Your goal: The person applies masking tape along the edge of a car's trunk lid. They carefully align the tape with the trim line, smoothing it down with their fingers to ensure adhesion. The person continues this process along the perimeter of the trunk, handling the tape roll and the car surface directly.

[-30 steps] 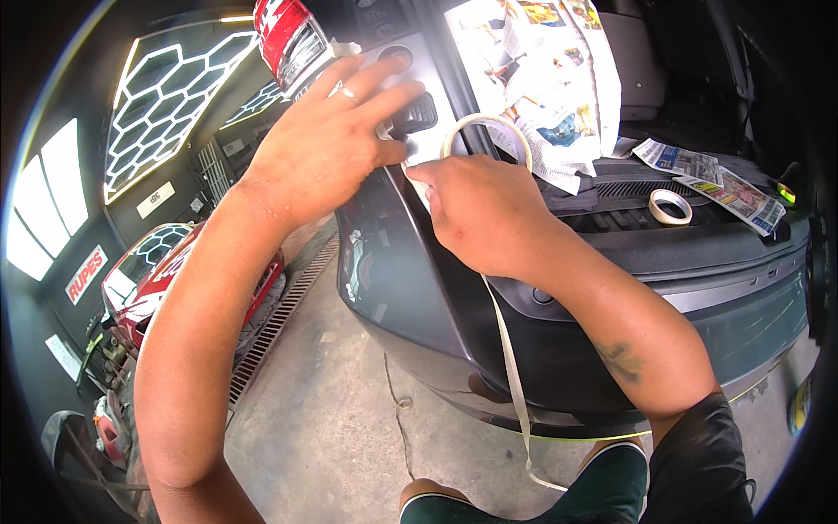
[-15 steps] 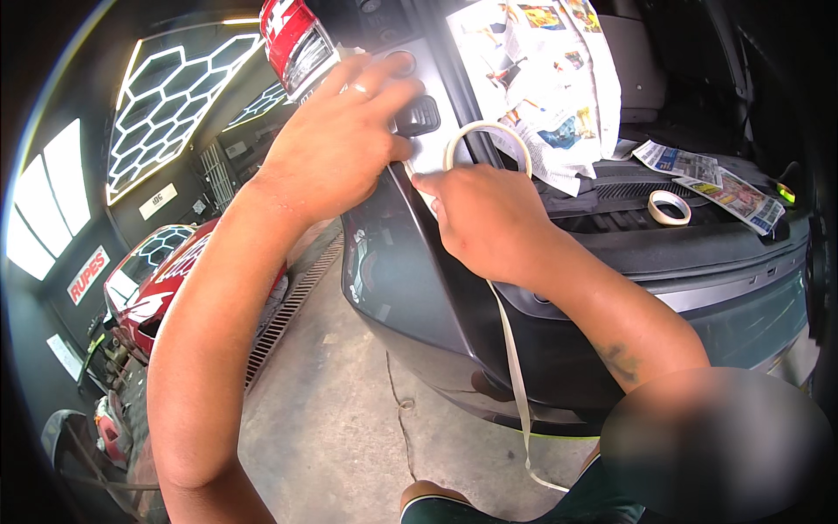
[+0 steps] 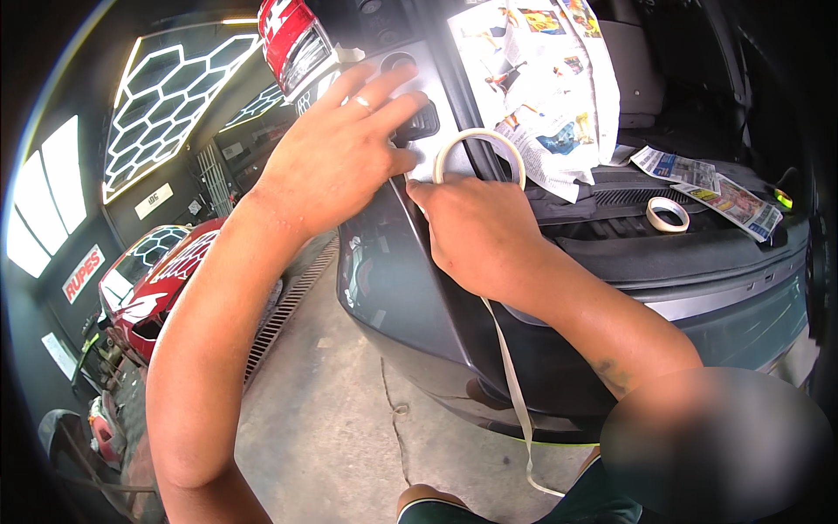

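Observation:
My left hand [image 3: 336, 144] is at the rear corner of a dark grey car, its fingers spread over the bare body panel [image 3: 428, 157] beside a black rubber stop [image 3: 422, 122]. Its thumb reaches the panel's edge, close to my right hand's fingertips. My right hand [image 3: 480, 231] is closed round a roll of cream masking tape [image 3: 480, 133], whose ring stands up beyond the knuckles. The fingers' inner side is hidden. From beneath that hand a long strip of tape [image 3: 515, 384] hangs past the bumper [image 3: 410, 358] toward my leg. A red tail light [image 3: 297, 44] sits beyond my left fingers.
Printed newspaper [image 3: 541, 87] covers part of the boot opening. A second tape roll [image 3: 670, 228] and loose newspaper pieces [image 3: 729, 205] lie on the boot sill. A red car [image 3: 166, 297] stands at the left, near a floor drain grating [image 3: 288, 306].
My left fingers have lifted and spread away from the panel. My right hand has shifted slightly down and left with the tape roll.

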### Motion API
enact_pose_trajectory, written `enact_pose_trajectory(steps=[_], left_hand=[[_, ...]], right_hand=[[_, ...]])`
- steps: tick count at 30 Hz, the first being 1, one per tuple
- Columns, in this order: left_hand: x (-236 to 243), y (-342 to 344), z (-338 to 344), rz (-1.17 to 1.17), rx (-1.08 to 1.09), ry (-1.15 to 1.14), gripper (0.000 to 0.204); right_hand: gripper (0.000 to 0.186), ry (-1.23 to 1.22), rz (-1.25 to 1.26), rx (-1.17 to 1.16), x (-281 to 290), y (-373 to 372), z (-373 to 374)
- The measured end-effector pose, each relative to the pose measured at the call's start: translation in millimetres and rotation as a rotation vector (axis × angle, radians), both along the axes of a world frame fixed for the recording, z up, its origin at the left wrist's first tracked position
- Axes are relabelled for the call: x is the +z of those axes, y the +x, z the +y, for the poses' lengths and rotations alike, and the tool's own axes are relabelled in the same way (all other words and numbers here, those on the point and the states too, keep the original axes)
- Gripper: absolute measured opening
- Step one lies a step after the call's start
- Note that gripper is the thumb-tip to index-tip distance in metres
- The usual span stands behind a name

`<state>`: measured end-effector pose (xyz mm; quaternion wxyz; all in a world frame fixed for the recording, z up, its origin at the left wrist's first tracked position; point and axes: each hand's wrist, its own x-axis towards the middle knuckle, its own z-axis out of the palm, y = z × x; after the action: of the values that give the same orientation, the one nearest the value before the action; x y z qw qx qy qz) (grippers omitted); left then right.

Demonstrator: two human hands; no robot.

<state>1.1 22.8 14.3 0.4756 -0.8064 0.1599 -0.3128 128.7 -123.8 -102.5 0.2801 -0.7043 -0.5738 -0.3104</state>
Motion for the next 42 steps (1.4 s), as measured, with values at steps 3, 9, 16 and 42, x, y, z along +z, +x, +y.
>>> enact_pose_trajectory(steps=[3,9,16,42], left_hand=[[0,1,-2,0.005,0.014,0.003,0.029],[16,-8,-9,-0.029,0.047,-0.011,0.033],[61,-49,-13,-0.37,-0.137,-0.214,0.025],[70,2,-2,-0.336,0.001,-0.377,0.012]], right_hand=[[0.041,-0.013,-0.035,-0.045,-1,-4,0],[0.039,-0.129,-0.084,-0.087,10,-5,-15],[0.011,0.317,-0.067,-0.016,13,9,-12],[0.012,0.45,0.213,0.138,78,23,30]])
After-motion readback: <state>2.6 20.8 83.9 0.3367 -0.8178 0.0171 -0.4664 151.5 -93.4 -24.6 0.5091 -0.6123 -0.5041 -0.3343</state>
